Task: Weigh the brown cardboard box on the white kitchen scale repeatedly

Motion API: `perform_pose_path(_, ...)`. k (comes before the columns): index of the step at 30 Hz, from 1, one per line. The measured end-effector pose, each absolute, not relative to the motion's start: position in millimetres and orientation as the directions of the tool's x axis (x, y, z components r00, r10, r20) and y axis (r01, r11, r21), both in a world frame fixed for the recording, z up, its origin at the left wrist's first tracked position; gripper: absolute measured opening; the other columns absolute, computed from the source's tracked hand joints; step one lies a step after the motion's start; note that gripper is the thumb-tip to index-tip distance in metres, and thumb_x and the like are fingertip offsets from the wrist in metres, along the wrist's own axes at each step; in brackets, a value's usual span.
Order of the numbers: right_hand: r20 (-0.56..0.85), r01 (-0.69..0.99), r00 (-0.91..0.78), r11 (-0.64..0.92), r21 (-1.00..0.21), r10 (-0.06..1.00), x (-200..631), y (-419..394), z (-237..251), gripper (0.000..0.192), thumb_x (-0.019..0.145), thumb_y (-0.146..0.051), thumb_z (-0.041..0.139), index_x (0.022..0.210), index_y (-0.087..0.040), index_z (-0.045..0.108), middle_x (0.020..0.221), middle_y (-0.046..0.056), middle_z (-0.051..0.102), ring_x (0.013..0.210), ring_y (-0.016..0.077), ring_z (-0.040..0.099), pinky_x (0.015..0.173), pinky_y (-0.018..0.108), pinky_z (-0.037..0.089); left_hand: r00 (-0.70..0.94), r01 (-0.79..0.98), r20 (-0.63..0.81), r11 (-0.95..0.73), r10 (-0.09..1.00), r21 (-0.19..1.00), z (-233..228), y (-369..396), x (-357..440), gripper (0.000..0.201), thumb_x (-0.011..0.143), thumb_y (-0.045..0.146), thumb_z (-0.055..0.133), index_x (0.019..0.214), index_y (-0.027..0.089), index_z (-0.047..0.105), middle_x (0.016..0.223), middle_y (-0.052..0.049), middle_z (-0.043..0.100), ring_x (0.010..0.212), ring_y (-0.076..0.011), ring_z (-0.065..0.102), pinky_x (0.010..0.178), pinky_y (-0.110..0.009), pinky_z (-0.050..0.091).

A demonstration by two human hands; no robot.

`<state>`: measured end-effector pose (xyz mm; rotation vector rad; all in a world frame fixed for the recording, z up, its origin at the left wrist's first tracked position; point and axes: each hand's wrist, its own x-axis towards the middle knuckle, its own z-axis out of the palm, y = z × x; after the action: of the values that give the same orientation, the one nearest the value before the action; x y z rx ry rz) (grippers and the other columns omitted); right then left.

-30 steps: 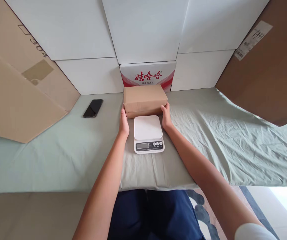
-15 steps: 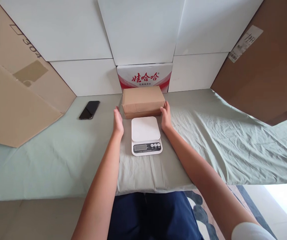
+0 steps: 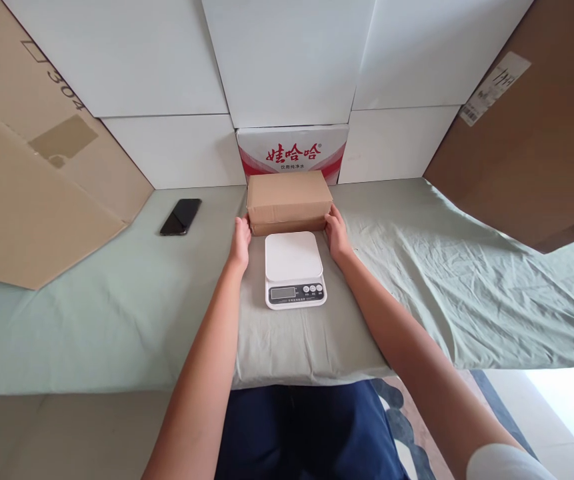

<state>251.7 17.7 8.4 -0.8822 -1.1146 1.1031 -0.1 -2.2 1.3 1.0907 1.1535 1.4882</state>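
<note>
1. Left hand [image 3: 241, 241] presses flat against the left end of the brown cardboard box [image 3: 289, 200], fingers straight and loose, not curled round it
2. Right hand [image 3: 337, 233] mirrors it on the box's right end, fingers extended against the side
3. The box sits on the green sheet [image 3: 117, 313] at the bed's far edge, up against a red-and-white carton [image 3: 293, 152]
4. Just in front of it, between the wrists, a white kitchen scale [image 3: 295, 269]
5. A black phone [image 3: 181, 217] lies well left, near the far edge
</note>
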Motion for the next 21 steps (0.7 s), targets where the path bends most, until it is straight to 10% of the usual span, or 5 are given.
perform_pose_path(21,0.427,-0.060,0.036,0.429,-0.901,0.903,246,8,19,0.059,0.084,-0.034,0.056,0.142,-0.038,0.050,0.155,-0.003,0.052,0.149,0.0233,0.041,0.133,0.047,0.024,-0.183,-0.070,0.308,-0.325,0.934,0.943,3,-1,8,0.077,0.089,0.081,0.046,0.145,0.030,0.060,0.163,-0.006,0.049,0.159,-0.0267,0.032,0.132,-0.042,0.022)
